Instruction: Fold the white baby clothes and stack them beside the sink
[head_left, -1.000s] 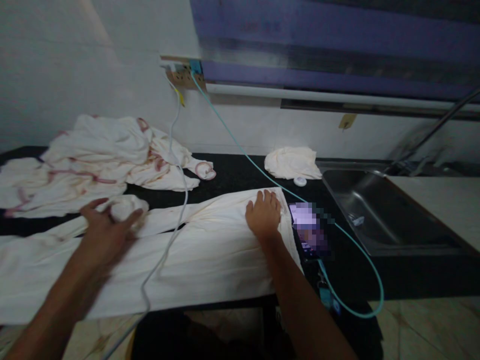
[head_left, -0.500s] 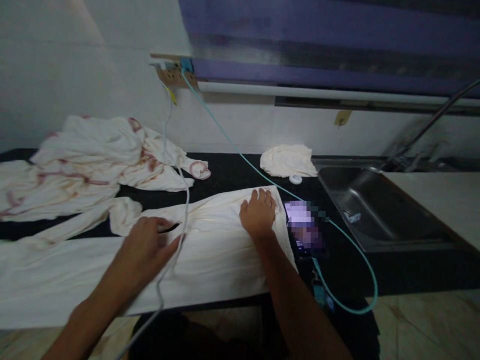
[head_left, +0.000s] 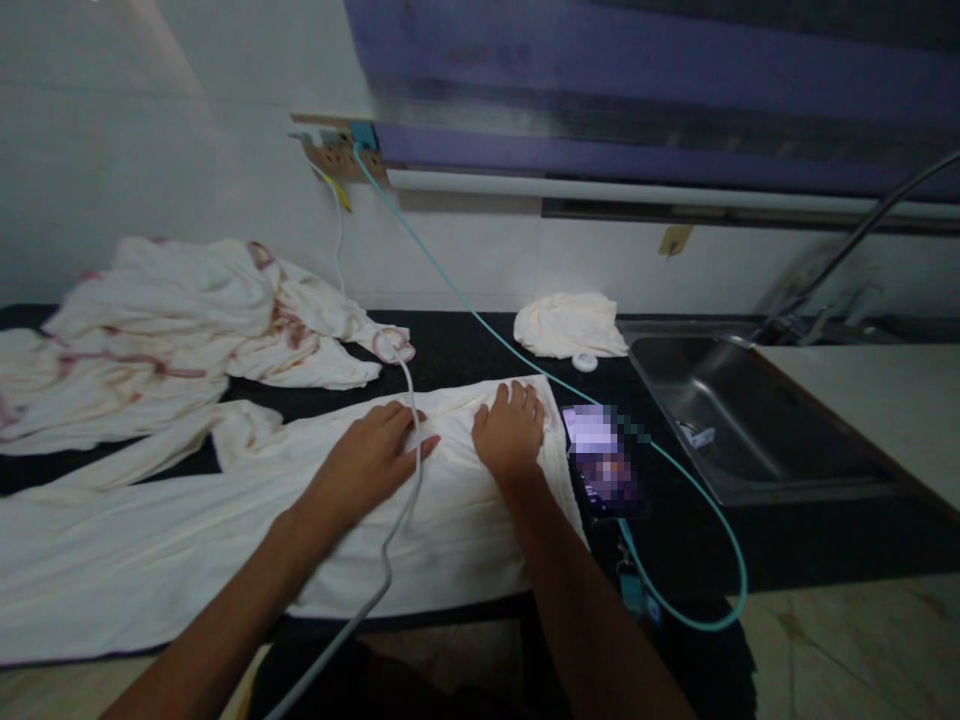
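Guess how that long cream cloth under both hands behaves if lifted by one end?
The cream cloth looks thin and wrinkled, so it would likely droop limply. It overhangs the black counter front edge, so it may slide off. The white cable lying across it could drag along.

A crumpled heap of pale cloth with reddish trim (head_left: 172, 320) lies on the black counter (head_left: 465, 350), well off to the left of the grip and toward the wall. A small folded cloth (head_left: 568, 324) sits beyond the grip to the right, with a little white round thing (head_left: 584, 362) just beside it. A phone (head_left: 600, 460) lies just right of the grip, a teal cable (head_left: 480, 315) running from it up to the wall socket (head_left: 341, 155). Further right is a steel sink (head_left: 757, 425).
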